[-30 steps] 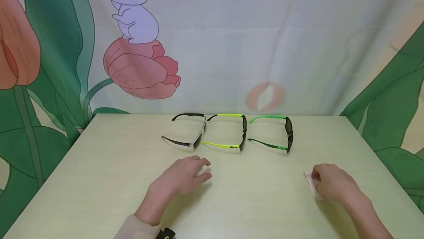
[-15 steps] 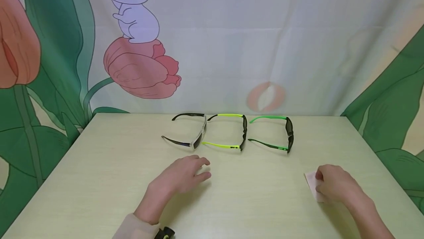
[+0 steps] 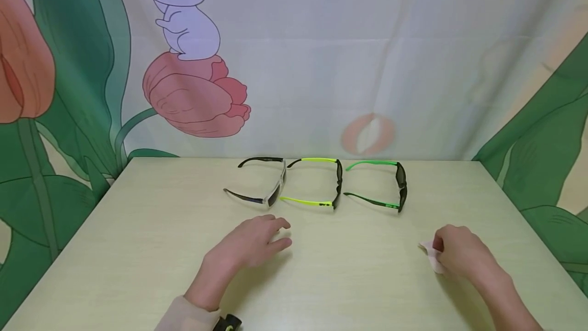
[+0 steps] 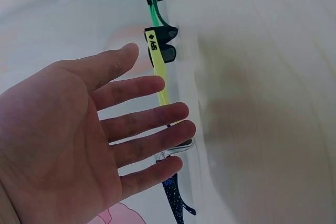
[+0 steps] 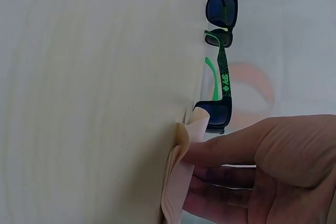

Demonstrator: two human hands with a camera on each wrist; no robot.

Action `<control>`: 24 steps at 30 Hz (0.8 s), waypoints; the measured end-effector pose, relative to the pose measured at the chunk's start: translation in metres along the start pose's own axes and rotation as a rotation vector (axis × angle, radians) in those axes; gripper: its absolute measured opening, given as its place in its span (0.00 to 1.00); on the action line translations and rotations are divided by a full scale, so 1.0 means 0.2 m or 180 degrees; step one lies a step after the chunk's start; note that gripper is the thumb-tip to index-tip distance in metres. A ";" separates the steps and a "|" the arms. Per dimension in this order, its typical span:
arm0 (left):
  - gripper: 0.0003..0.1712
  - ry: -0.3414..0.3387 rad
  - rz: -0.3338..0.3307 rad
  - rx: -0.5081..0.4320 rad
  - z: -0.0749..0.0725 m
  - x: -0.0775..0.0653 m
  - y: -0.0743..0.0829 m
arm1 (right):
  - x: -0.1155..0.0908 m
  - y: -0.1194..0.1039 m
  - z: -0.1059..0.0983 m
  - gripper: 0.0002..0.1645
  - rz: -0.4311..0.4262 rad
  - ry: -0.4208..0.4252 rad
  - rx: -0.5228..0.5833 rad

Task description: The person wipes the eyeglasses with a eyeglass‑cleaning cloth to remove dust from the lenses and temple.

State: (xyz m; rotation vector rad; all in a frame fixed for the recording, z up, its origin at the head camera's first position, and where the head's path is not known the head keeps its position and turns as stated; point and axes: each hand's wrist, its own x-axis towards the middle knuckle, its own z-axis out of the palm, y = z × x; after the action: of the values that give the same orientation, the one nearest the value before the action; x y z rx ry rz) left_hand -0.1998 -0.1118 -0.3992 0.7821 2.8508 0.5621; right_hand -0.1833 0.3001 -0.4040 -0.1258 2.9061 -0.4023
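Observation:
My right hand (image 3: 466,252) pinches a folded pale pink cloth (image 5: 181,182) between thumb and fingers, near the right side of the table. Several layers show along the cloth's edge in the right wrist view. My left hand (image 3: 250,242) is held over the table with fingers apart and nothing in it. Beyond the hands, three pairs of sunglasses stand in a row with temples unfolded to the left: a clear-framed pair with dark temples (image 3: 274,196), a pair with yellow temples (image 3: 312,202), and a pair with green temples (image 3: 401,175). Neither hand touches them.
The pale wood-grain table (image 3: 349,270) ends just behind the sunglasses. A hanging curtain (image 3: 312,76) printed with tulips and a white animal covers the background. A black band (image 3: 228,323) sits at the left sleeve's cuff.
Half a second ago the cloth looked flatter beside the right fingers; now its far corner bends up in the pinch. The right hand shifted slightly left. Left hand and sunglasses stay put.

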 end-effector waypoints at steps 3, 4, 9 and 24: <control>0.22 0.0026 -0.0002 -0.0031 -0.01 0.00 0.00 | 0.01 -0.01 0.00 0.06 0.0001 -0.0014 0.0017; 0.21 0.0040 -0.0006 -0.0050 -0.01 0.00 0.00 | 0.01 -0.01 0.01 0.06 0.0000 -0.0011 0.0028; 0.22 0.0177 -0.0069 -0.0041 -0.02 0.02 -0.01 | 0.02 -0.02 0.01 0.05 0.0020 -0.0012 0.0080; 0.22 0.1057 -0.0413 -0.0101 -0.06 0.08 -0.11 | 0.04 -0.08 -0.02 0.09 -0.0035 0.0031 0.0048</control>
State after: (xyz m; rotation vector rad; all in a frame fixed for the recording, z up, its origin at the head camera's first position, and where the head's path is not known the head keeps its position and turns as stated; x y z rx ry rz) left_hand -0.2278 -0.1254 -0.3967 0.5361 3.1519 0.7818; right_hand -0.1920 0.2852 -0.3970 -0.1378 2.9126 -0.4278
